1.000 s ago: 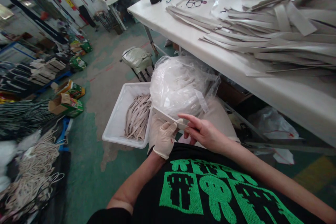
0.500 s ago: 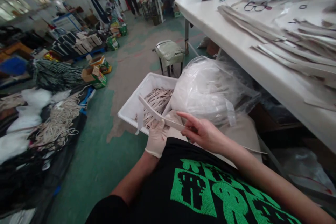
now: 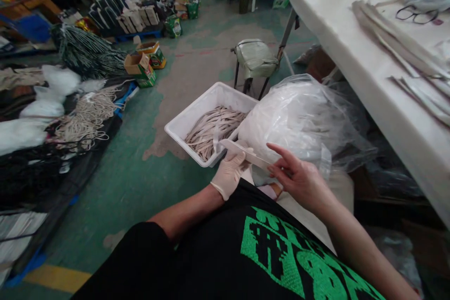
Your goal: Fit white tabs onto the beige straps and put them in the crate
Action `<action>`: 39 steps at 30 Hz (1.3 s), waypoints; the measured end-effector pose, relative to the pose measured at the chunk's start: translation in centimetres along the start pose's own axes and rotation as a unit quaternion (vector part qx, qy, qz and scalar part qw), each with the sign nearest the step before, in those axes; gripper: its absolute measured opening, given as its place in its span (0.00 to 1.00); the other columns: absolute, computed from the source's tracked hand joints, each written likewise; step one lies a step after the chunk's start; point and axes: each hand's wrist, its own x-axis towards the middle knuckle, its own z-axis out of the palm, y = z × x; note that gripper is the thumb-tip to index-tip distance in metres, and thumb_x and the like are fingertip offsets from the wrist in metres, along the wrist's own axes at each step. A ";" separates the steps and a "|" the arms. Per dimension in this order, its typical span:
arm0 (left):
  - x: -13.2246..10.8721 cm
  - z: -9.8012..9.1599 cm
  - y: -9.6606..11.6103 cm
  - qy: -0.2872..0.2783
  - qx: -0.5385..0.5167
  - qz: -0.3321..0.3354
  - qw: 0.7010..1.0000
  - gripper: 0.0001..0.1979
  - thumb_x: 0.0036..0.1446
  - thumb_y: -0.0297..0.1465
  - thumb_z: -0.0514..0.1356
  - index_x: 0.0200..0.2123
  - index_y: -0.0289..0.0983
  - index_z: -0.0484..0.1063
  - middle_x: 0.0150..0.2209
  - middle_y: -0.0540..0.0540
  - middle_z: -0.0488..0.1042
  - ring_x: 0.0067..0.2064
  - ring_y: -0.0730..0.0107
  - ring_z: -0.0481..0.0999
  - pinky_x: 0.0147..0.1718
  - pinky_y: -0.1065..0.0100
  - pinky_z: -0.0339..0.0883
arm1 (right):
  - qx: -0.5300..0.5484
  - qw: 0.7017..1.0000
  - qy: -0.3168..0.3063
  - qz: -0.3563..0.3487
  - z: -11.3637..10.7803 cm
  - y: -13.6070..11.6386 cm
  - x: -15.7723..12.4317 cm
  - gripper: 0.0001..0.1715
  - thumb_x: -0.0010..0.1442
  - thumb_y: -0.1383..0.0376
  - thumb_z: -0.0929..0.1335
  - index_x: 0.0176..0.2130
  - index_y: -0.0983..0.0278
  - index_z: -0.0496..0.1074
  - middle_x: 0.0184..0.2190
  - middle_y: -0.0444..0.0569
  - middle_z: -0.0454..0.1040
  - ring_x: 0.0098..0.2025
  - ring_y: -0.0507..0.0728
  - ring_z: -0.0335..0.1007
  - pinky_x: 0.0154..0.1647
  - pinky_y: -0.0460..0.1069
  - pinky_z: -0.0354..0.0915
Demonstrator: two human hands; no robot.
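Hands close together — gloved left hand (image 3: pixel 229 173) and bare right hand (image 3: pixel 298 179) — pinch a pale strap (image 3: pixel 244 153), best kept taut and flat between them.

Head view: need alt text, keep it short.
A gloved left hand and a bare right hand hold a pale strip just above a white crate of similar strips. A bulging plastic bag sits beside the crate, below the edge of a white table.

view swung left, white table (image 3: pixel 372 65) nearer right edge, pale strip (image 3: pixel 244 153) flatter at bare right hand (image 3: pixel 298 179)
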 end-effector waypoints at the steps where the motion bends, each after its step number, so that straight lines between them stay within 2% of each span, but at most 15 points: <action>1: 0.1 0.1 -0.2 -0.010 0.003 -0.011 1.000 0.22 0.44 0.33 0.74 0.44 0.36 0.78 0.43 0.43 0.81 0.45 0.62 0.80 0.50 0.62 0.69 | -0.006 1.000 0.001 -0.004 0.1 0.0 0.0 0.29 0.65 0.63 0.64 0.63 0.61 0.63 0.29 0.45 0.78 0.25 0.54 0.72 0.25 0.47 0.66; 4: 0.4 0.1 -0.5 -0.011 0.004 -0.023 1.000 0.22 0.43 0.34 0.75 0.43 0.35 0.78 0.43 0.43 0.81 0.45 0.62 0.79 0.49 0.63 0.69 | 0.011 1.000 0.007 -0.007 0.2 0.2 -0.1 0.30 0.65 0.61 0.65 0.64 0.61 0.62 0.29 0.46 0.78 0.26 0.55 0.73 0.26 0.47 0.68; 7: 0.5 -0.1 -0.5 0.004 -0.003 -0.011 1.000 0.20 0.44 0.34 0.74 0.41 0.34 0.78 0.41 0.43 0.81 0.46 0.63 0.79 0.52 0.63 0.68 | 0.026 1.000 0.010 0.003 -0.4 0.5 -0.6 0.30 0.65 0.60 0.66 0.64 0.61 0.62 0.28 0.44 0.77 0.22 0.53 0.70 0.23 0.46 0.66; 10: 0.2 0.3 -1.0 -0.016 0.012 -0.030 0.999 0.20 0.42 0.34 0.75 0.40 0.34 0.79 0.40 0.43 0.82 0.44 0.62 0.79 0.50 0.62 0.69 | 0.015 1.000 0.011 0.003 -0.6 0.5 -0.8 0.28 0.64 0.61 0.66 0.63 0.61 0.64 0.25 0.42 0.75 0.19 0.51 0.66 0.20 0.45 0.63; 13: -0.3 1.1 -1.4 -0.040 0.045 -0.058 0.997 0.20 0.41 0.37 0.75 0.38 0.34 0.80 0.37 0.43 0.82 0.41 0.61 0.80 0.47 0.61 0.70 | 0.028 1.000 0.014 -0.003 -0.7 0.5 -0.9 0.28 0.64 0.61 0.66 0.62 0.62 0.65 0.27 0.44 0.76 0.21 0.52 0.69 0.21 0.45 0.64; 18: -0.4 1.7 -1.4 -0.030 0.033 -0.031 0.999 0.20 0.37 0.38 0.77 0.34 0.35 0.81 0.36 0.46 0.82 0.41 0.66 0.79 0.50 0.64 0.68 | 0.067 0.997 0.016 0.021 -1.5 1.1 -1.9 0.28 0.65 0.57 0.66 0.62 0.61 0.65 0.26 0.44 0.76 0.19 0.51 0.67 0.18 0.44 0.63; 22: -0.5 1.9 -2.4 -0.067 0.065 -0.087 0.992 0.21 0.40 0.38 0.76 0.36 0.32 0.80 0.34 0.43 0.81 0.37 0.65 0.79 0.47 0.63 0.69 | 0.084 0.996 0.011 0.024 -1.2 1.2 -1.9 0.26 0.66 0.58 0.66 0.61 0.62 0.66 0.25 0.43 0.75 0.18 0.50 0.66 0.16 0.43 0.63; 25: 0.1 1.7 -2.2 -0.050 0.042 -0.062 0.996 0.20 0.40 0.36 0.76 0.36 0.33 0.80 0.34 0.45 0.81 0.38 0.67 0.79 0.46 0.66 0.70 | 0.087 0.996 -0.002 -0.015 -2.2 1.1 -2.7 0.25 0.64 0.59 0.68 0.59 0.60 0.68 0.26 0.43 0.76 0.21 0.51 0.69 0.20 0.44 0.67; 27: 0.6 1.3 -1.4 -0.038 0.007 -0.047 0.998 0.20 0.41 0.34 0.76 0.38 0.33 0.79 0.36 0.46 0.81 0.39 0.69 0.79 0.44 0.69 0.71 | 0.095 0.993 -0.016 -0.063 -3.6 0.9 -4.0 0.21 0.62 0.60 0.71 0.55 0.56 0.72 0.31 0.44 0.78 0.26 0.53 0.74 0.25 0.45 0.70; 29: 1.0 0.9 -0.7 -0.043 -0.014 -0.063 0.997 0.19 0.44 0.34 0.74 0.40 0.34 0.78 0.37 0.46 0.81 0.39 0.70 0.79 0.41 0.71 0.72 | 0.121 0.987 -0.022 -0.102 -5.0 0.7 -5.7 0.18 0.60 0.59 0.73 0.51 0.52 0.75 0.37 0.45 0.79 0.32 0.55 0.77 0.31 0.48 0.73; 31: 1.2 0.7 -0.3 -0.049 -0.023 -0.090 0.994 0.17 0.48 0.33 0.72 0.42 0.34 0.77 0.37 0.46 0.81 0.37 0.71 0.80 0.39 0.71 0.73 | 0.148 0.982 0.008 -0.116 -5.8 0.4 -7.2 0.19 0.60 0.59 0.73 0.51 0.50 0.74 0.38 0.45 0.80 0.35 0.57 0.78 0.36 0.51 0.75; 34: 1.0 1.1 -0.2 -0.047 -0.033 -0.134 0.989 0.14 0.52 0.31 0.70 0.41 0.34 0.77 0.34 0.47 0.80 0.35 0.71 0.80 0.39 0.69 0.74 | 0.116 0.976 0.117 -0.140 -5.9 0.0 -8.3 0.20 0.61 0.65 0.72 0.52 0.48 0.75 0.34 0.44 0.80 0.34 0.58 0.78 0.34 0.52 0.74; 37: 0.6 1.6 -0.3 -0.034 -0.032 -0.178 0.983 0.09 0.53 0.29 0.69 0.38 0.34 0.76 0.32 0.48 0.80 0.33 0.71 0.80 0.41 0.66 0.75 | 0.032 0.963 0.201 -0.175 -5.4 -0.1 -8.1 0.21 0.59 0.71 0.72 0.49 0.48 0.78 0.35 0.44 0.78 0.30 0.55 0.75 0.27 0.50 0.71; 39: 0.4 2.0 -0.3 -0.034 -0.024 -0.200 0.979 0.09 0.53 0.29 0.69 0.37 0.34 0.75 0.32 0.48 0.80 0.34 0.70 0.80 0.42 0.65 0.75 | 0.004 0.957 0.221 -0.189 -5.1 0.0 -7.4 0.18 0.59 0.70 0.72 0.45 0.49 0.80 0.39 0.45 0.77 0.33 0.55 0.75 0.30 0.49 0.72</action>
